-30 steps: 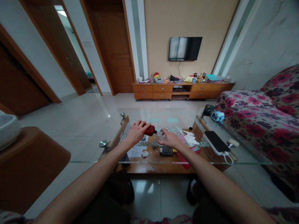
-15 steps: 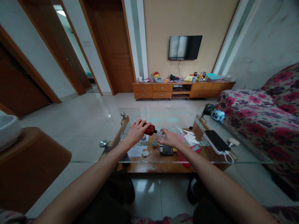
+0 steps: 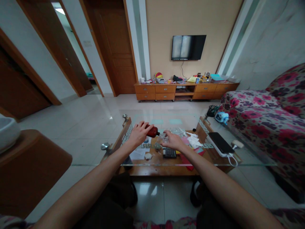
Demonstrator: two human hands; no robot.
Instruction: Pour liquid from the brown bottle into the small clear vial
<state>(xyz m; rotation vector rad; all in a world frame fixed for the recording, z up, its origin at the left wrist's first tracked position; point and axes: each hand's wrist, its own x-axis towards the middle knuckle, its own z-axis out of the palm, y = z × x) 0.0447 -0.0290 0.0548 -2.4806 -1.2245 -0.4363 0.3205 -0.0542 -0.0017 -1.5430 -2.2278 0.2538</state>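
Above the glass tabletop (image 3: pixel 152 165), a red-brown bottle (image 3: pixel 152 131) is held tilted in the left hand (image 3: pixel 138 135), its dark nozzle (image 3: pixel 158 134) beside a clear container (image 3: pixel 163 138) gripped by the right hand (image 3: pixel 174 141)

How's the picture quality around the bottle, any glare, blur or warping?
Head view: dim, with glare on the tiled floor and a bright reflection on the television; head view: wide-angle stretch, door frames leaning; head view: reddish-brown bottle distinct, but the clear item by the right hand too faint to identify.
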